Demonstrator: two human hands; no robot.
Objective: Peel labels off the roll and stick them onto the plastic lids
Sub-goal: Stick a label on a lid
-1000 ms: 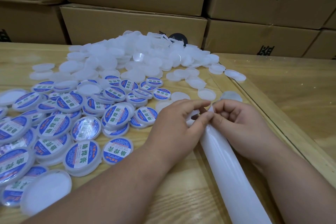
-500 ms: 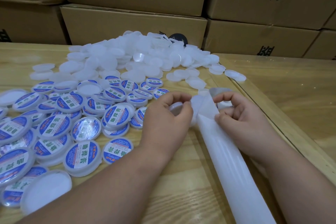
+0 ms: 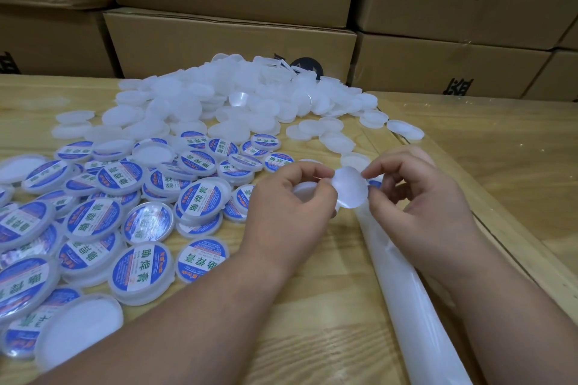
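The wooden bench (image 3: 312, 306) ends at the back against a wall of stacked cardboard boxes (image 3: 231, 40), and on the right a raised wooden edge strip (image 3: 513, 247) runs diagonally toward the near corner, with another wood surface beyond it. The left half of the bench is crowded: labelled lids (image 3: 200, 200) with blue-and-white stickers spread from the near left edge to the middle, some overlapping, and behind them a heap of plain white lids (image 3: 200, 103) reaches almost to the boxes. Bare wood shows between the forearms and in the near centre. The white backing strip (image 3: 406, 291) lies along the bench just inside the edge strip, running from the near right toward the hands. The left hand (image 3: 291, 209) curls its fingers round a plain white lid (image 3: 305, 192), mostly hidden in the palm, while its thumb and forefinger pinch the left rim of a round label (image 3: 350, 187). The right hand (image 3: 419, 197) pinches the label's right rim between thumb and forefinger, the other fingers loosely bent. The label hangs between both hands just above the far end of the strip, its pale, glossy back turned to the camera, with a hint of blue print at its right side.
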